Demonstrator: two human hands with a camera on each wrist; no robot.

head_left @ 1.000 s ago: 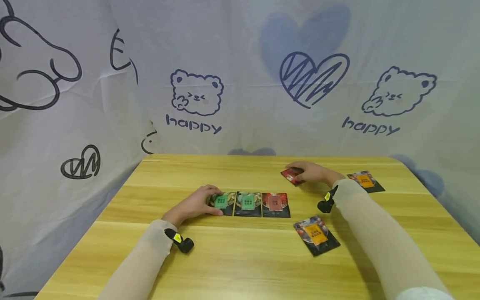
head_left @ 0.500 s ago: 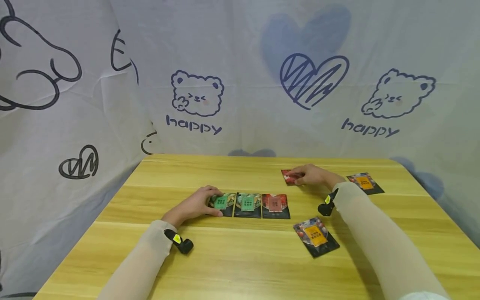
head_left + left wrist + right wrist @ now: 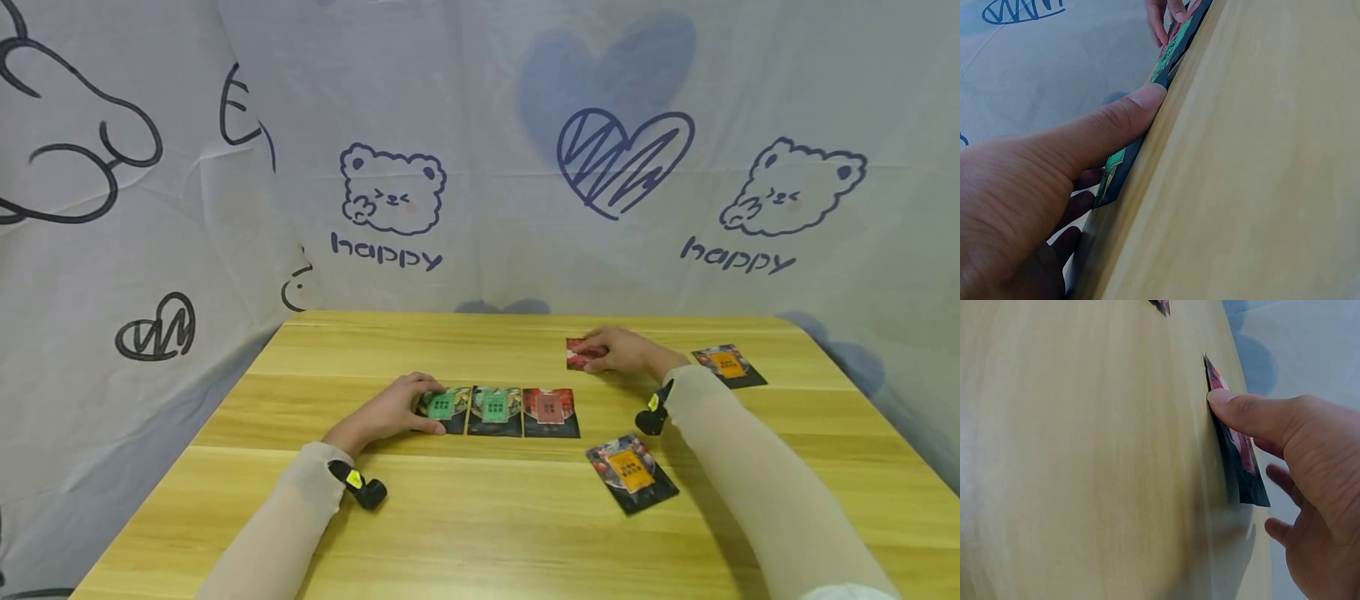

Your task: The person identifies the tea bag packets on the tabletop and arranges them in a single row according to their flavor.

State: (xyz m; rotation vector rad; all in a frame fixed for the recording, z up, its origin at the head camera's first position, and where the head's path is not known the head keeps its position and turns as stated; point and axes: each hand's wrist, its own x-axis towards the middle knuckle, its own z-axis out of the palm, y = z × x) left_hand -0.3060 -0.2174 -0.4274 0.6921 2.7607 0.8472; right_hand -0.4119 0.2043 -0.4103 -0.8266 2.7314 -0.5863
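Note:
In the head view my left hand [image 3: 386, 407] spans the left end of a row, thumb at the near edge of a green-and-black packet [image 3: 447, 406] and fingers at its far side. Against it lie a second green packet [image 3: 496, 407] and a red-and-black packet [image 3: 551, 408], side by side. Farther back, my right hand [image 3: 628, 350] pinches another red packet [image 3: 574, 353], partly covered by the fingers. In the right wrist view, the thumb presses the near edge of this red packet [image 3: 1244, 456], with its other fingers on the far side.
Two orange-labelled packets lie on the wooden table [image 3: 450, 525]: the nearer packet [image 3: 632, 472] is turned askew, and the farther packet [image 3: 729, 365] sits beyond the right wrist. A printed white cloth [image 3: 495, 242] hangs behind the table. Black cameras are strapped to both wrists.
The red packet under my right hand has turned from slanted to nearly straight, and that hand has shifted slightly. My left hand and the row have stayed in place.

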